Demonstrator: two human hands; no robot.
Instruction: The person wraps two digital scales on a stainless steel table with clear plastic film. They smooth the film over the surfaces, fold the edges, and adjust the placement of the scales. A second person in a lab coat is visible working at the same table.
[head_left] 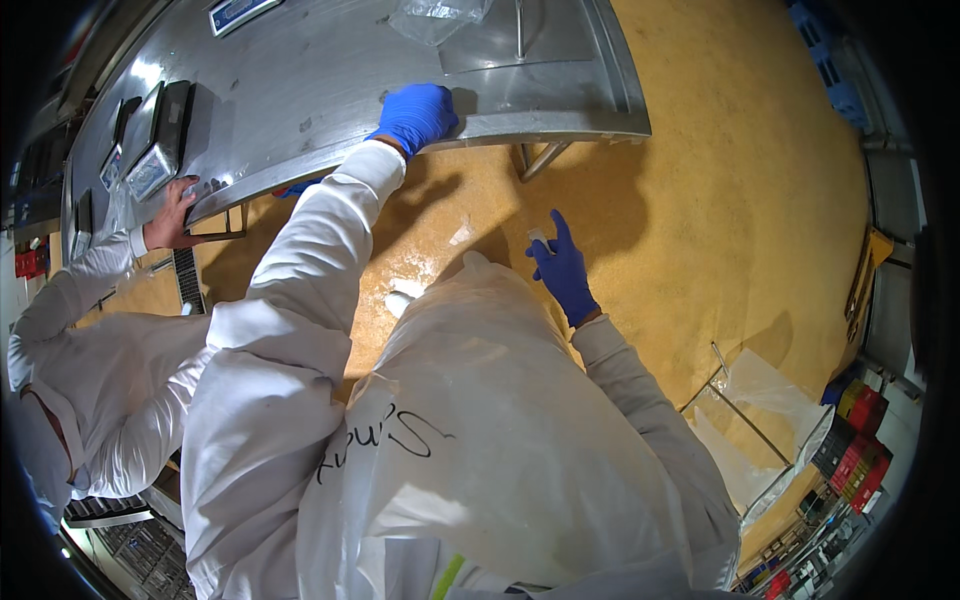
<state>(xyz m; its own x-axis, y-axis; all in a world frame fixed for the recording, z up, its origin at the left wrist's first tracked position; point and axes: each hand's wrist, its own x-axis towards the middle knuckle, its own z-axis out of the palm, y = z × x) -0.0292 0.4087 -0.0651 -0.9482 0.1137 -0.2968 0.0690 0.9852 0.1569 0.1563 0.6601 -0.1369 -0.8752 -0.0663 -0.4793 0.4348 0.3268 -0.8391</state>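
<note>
My left hand (pixel 415 115), in a blue glove, rests on the near edge of a steel table (pixel 330 100). Its fingers are curled in, and anything inside them is hidden. Lower and to the right, my right hand (pixel 563 268), also blue-gloved, hangs over the yellow floor with the index finger stretched out and the other fingers apart. A small pale scrap (pixel 538 237) shows beside those fingers; I cannot tell whether they touch it. A translucent plastic apron (pixel 500 420) with black handwriting covers my front.
At left a co-worker in white has a bare hand (pixel 172 215) at the table's edge. Scales (pixel 160 140) stand near it. A clear plastic bag (pixel 435 18) lies by a metal plate (pixel 520 45) with an upright rod. Red crates (pixel 865 440) are stacked at right.
</note>
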